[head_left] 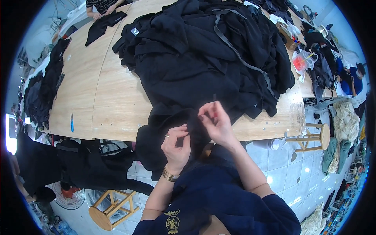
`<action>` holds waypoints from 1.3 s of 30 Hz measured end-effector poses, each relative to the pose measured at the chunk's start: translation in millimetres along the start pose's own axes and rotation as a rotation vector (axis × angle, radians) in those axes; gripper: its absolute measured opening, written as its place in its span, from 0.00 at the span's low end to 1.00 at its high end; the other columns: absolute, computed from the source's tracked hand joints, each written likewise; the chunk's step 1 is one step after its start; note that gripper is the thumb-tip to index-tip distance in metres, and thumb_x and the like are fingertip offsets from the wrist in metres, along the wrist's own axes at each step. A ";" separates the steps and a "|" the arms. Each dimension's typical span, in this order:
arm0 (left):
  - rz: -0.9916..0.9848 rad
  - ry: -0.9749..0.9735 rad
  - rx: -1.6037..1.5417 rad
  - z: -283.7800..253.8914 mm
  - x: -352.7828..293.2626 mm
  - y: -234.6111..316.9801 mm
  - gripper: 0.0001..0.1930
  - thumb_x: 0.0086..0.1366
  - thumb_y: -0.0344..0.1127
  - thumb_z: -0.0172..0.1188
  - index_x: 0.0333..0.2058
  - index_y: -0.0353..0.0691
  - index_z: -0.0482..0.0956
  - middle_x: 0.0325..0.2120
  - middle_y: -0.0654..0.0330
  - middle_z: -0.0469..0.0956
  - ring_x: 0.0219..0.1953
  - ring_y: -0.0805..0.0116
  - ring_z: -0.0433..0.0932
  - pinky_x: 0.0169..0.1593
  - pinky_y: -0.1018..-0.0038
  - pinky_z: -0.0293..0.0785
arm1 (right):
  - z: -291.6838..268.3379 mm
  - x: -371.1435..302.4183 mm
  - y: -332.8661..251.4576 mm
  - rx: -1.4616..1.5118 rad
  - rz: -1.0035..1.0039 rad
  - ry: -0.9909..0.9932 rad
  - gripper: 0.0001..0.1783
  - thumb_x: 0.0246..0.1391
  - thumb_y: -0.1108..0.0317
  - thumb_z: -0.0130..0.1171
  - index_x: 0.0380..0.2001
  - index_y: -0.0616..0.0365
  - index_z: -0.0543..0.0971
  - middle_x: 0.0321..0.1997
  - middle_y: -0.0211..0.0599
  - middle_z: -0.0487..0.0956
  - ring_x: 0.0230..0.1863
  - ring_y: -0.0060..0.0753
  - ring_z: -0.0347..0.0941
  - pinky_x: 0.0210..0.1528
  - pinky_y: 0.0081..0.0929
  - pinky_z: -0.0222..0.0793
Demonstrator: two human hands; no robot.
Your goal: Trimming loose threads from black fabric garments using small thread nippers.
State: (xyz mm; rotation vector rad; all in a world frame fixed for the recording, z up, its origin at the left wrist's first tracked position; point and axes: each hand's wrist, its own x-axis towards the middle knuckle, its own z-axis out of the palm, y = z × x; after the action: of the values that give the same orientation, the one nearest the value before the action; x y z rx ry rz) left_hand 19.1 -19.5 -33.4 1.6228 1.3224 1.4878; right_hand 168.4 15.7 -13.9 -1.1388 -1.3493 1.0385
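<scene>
My left hand [176,145], with a gold watch at the wrist, pinches the edge of a black garment [150,143] that hangs over the table's near edge. Just to its right, my right hand [217,124] is closed, with fingertips and thumb together beside the cloth. A bit of red shows inside its curled fingers and a dark tip sticks up above them; what it is I cannot make out. Beyond both hands spreads a large heap of black garments [188,58], with a grey strip [235,47] lying across it.
A blue pen [72,122] lies on the wooden table [117,94] at left. Two wooden stools [102,217] [324,136] stand on the tiled floor, with a fan [68,196] at lower left. A red drink [300,62] sits at right. Another person's hands [98,15] handle black cloth at the far left.
</scene>
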 end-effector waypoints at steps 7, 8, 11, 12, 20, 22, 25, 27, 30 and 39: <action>0.039 -0.023 0.031 -3.0 0.7 -0.5 0.08 0.49 0.14 0.56 0.28 0.32 0.72 0.34 0.52 0.78 0.35 0.68 0.77 0.40 0.78 0.72 | -24.6 -16.0 -12.0 -0.235 0.088 -0.016 0.16 0.52 0.67 0.59 0.26 0.58 0.61 0.18 0.32 0.66 0.18 0.23 0.62 0.22 0.22 0.58; 0.057 -0.022 0.053 -3.2 1.1 -0.6 0.08 0.49 0.14 0.56 0.28 0.33 0.72 0.34 0.52 0.78 0.35 0.68 0.78 0.40 0.79 0.72 | -25.9 -20.3 -16.8 -0.341 0.114 -0.074 0.18 0.52 0.61 0.59 0.26 0.58 0.62 0.15 0.34 0.65 0.17 0.29 0.64 0.22 0.26 0.58; 0.055 -0.014 0.061 -2.0 0.4 -0.2 0.08 0.49 0.14 0.57 0.27 0.33 0.73 0.33 0.52 0.78 0.35 0.66 0.78 0.38 0.78 0.73 | -26.0 -30.1 -17.6 -0.521 0.120 -0.156 0.20 0.54 0.53 0.56 0.26 0.59 0.66 0.16 0.42 0.70 0.20 0.48 0.70 0.22 0.36 0.62; 0.055 -0.015 0.060 -1.4 0.7 0.2 0.08 0.49 0.14 0.57 0.27 0.33 0.73 0.33 0.52 0.78 0.35 0.66 0.78 0.38 0.78 0.73 | -26.3 -32.8 -14.8 -0.564 0.094 -0.167 0.20 0.54 0.52 0.56 0.26 0.58 0.66 0.16 0.42 0.71 0.20 0.49 0.71 0.22 0.37 0.63; 0.119 -0.010 0.125 0.6 2.6 4.9 0.09 0.48 0.15 0.59 0.27 0.34 0.73 0.31 0.53 0.79 0.33 0.62 0.79 0.37 0.75 0.74 | -22.9 -29.7 -15.4 -0.709 -0.030 -0.199 0.21 0.54 0.49 0.54 0.23 0.57 0.69 0.13 0.41 0.72 0.18 0.48 0.72 0.20 0.37 0.64; 0.133 -0.014 0.135 0.7 1.9 6.1 0.09 0.47 0.16 0.59 0.27 0.35 0.73 0.31 0.53 0.79 0.34 0.62 0.80 0.37 0.75 0.74 | -22.5 -27.4 -19.4 -0.759 -0.055 -0.218 0.21 0.54 0.49 0.55 0.22 0.56 0.69 0.13 0.40 0.72 0.18 0.48 0.72 0.19 0.37 0.64; 0.151 -0.017 0.153 1.3 -0.1 7.3 0.08 0.47 0.16 0.59 0.26 0.35 0.73 0.31 0.52 0.79 0.34 0.60 0.80 0.37 0.74 0.74 | -22.1 -26.1 -23.0 -0.764 -0.015 -0.244 0.18 0.52 0.54 0.58 0.22 0.57 0.70 0.14 0.42 0.71 0.19 0.49 0.70 0.22 0.37 0.63; 0.153 -0.015 0.160 0.7 -1.2 7.3 0.08 0.47 0.16 0.59 0.26 0.35 0.73 0.31 0.52 0.79 0.33 0.59 0.80 0.37 0.73 0.74 | -24.9 -25.4 -22.3 -0.783 -0.048 -0.229 0.19 0.52 0.53 0.57 0.23 0.57 0.69 0.14 0.41 0.71 0.19 0.48 0.71 0.21 0.37 0.64; 0.111 -0.057 0.140 -1.1 -1.9 5.0 0.09 0.49 0.16 0.59 0.28 0.35 0.73 0.32 0.54 0.78 0.35 0.64 0.79 0.40 0.75 0.74 | -27.8 -23.3 -15.9 -0.648 -0.036 -0.114 0.18 0.52 0.54 0.58 0.23 0.57 0.68 0.13 0.39 0.71 0.18 0.46 0.72 0.20 0.36 0.63; -0.568 -0.206 -0.619 -14.2 30.6 -29.3 0.12 0.60 0.26 0.58 0.43 0.33 0.70 0.36 0.55 0.77 0.41 0.71 0.77 0.46 0.77 0.75 | -14.3 -7.7 37.1 -0.263 0.205 -0.082 0.16 0.49 0.70 0.62 0.26 0.60 0.63 0.21 0.28 0.56 0.23 0.18 0.53 0.26 0.20 0.54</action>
State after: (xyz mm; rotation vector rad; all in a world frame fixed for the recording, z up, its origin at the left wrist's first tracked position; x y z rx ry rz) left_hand -6.0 15.8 -44.2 0.8776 0.9588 1.1727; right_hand 185.9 14.5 -50.5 -1.4688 -1.4888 1.0846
